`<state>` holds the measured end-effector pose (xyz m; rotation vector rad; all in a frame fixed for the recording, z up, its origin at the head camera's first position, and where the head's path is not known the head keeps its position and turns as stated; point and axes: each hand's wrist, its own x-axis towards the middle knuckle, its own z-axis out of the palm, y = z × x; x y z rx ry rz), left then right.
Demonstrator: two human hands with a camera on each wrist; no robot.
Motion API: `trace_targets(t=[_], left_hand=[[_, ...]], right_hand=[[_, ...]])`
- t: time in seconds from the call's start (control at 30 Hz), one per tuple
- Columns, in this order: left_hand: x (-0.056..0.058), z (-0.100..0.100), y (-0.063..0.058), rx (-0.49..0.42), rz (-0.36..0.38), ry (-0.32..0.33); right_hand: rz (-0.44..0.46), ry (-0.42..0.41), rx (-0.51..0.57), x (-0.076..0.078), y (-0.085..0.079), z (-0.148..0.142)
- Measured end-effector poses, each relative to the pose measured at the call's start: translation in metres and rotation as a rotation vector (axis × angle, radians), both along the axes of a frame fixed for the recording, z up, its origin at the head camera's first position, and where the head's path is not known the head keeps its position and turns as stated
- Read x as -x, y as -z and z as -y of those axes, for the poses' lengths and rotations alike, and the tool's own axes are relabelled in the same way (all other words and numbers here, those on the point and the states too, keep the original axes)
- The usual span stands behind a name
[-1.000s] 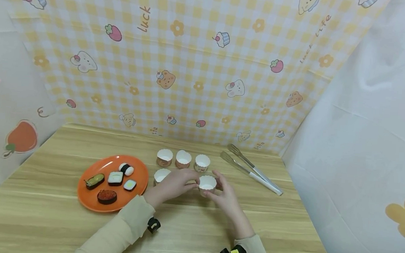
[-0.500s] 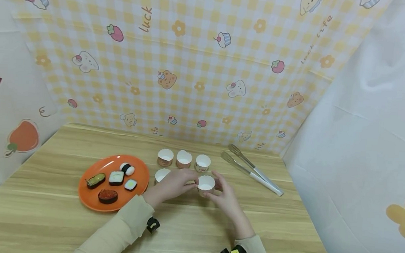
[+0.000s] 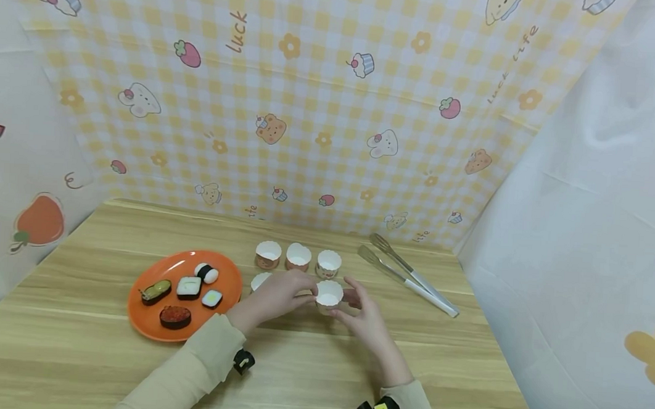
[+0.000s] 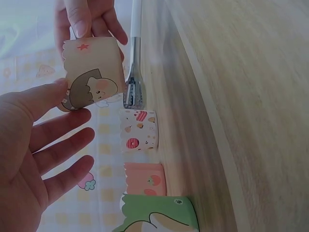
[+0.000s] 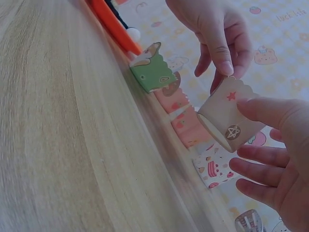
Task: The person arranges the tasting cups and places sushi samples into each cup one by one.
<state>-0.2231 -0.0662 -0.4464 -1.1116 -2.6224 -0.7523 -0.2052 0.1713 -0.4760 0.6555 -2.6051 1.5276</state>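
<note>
Both hands hold one beige paper baking cup [image 3: 329, 295] between them, with a cartoon figure and red star on its side. My left hand [image 3: 274, 297] pinches its left rim, and my right hand [image 3: 367, 318] has thumb and fingers around its right side. In the wrist views the cup hangs above the wooden table [image 5: 63, 145]. Behind it stand a white cup with printed cakes [image 4: 140, 130], a pink cup [image 3: 299, 258] and a brownish cup [image 3: 268, 255]. A green cup [image 5: 153, 76], partly hidden by the left hand in the head view, stands at the left.
At the left lies an orange plate [image 3: 146, 325] bearing several sushi pieces [image 3: 188, 287]. Metal tongs [image 3: 412, 280] with pale handles lie spread at the back right. A yellow checked cloth [image 3: 322, 93] hangs behind the table, with white cloth [image 3: 587, 243] at the right.
The beige cup has shifted slightly left and upward in the head view, held by both hands throughout. The other cups, plate and tongs stay in place.
</note>
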Motion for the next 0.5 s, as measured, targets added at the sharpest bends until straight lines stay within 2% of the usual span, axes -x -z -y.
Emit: trace_targets(t=[0.5], left_hand=[[0.0032,0.0095,-0.0015,0.019,-0.016,-0.011]], right_hand=[[0.019,0.046,0.010,0.0016,0.0010,-0.0003]])
